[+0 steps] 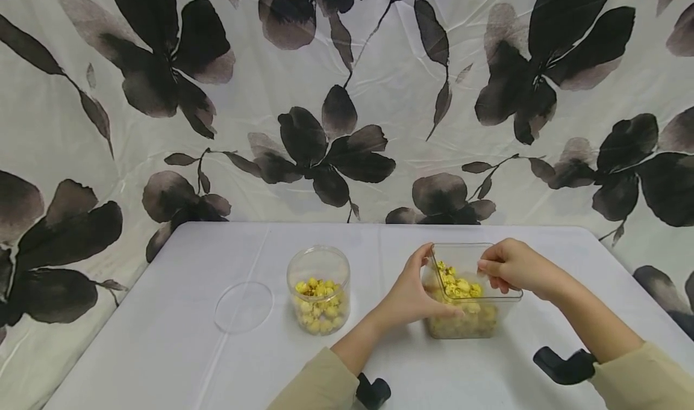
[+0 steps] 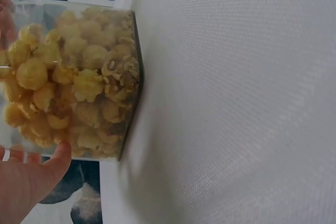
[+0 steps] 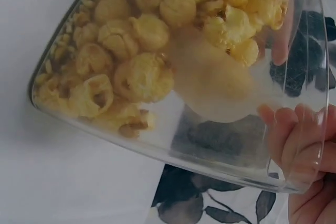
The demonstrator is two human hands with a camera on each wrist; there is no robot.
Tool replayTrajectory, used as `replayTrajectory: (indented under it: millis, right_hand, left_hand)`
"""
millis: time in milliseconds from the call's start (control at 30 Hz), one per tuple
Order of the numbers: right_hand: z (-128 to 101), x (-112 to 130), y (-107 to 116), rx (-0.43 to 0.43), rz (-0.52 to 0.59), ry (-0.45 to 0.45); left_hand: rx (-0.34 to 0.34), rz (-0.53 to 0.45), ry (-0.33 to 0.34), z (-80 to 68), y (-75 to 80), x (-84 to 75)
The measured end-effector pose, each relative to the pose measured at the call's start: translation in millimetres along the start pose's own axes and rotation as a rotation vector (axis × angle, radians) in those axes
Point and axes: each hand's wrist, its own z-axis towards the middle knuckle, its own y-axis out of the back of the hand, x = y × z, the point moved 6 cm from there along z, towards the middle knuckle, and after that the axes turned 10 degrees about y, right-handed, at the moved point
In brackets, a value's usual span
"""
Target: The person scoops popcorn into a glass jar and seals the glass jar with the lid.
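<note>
A clear square container, part filled with yellow popcorn, stands on the table and looks slightly tilted. My left hand grips its left side, thumb on the near wall and fingers round the far side. Over its right rim reaches my right hand, fingers curled and pinching what looks like a clear spoon, mostly hidden in the head view. Through the wall in the right wrist view, a translucent rounded spoon bowl shows beside the popcorn. The spoon's handle is hard to make out.
Left of the container stands a round clear jar, partly filled with popcorn. A thin clear round lid lies flat on the white table further left. Behind the table hangs a floral cloth.
</note>
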Motion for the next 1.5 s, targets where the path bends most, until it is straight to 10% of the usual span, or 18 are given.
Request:
replayTrajectory:
  millis: [1500]
  right_hand:
    - [-20, -11, 7, -0.031, 0.216, -0.077]
  left_hand:
    - [0.015, -0.019, 0.024, 0.7, -0.3, 2.9]
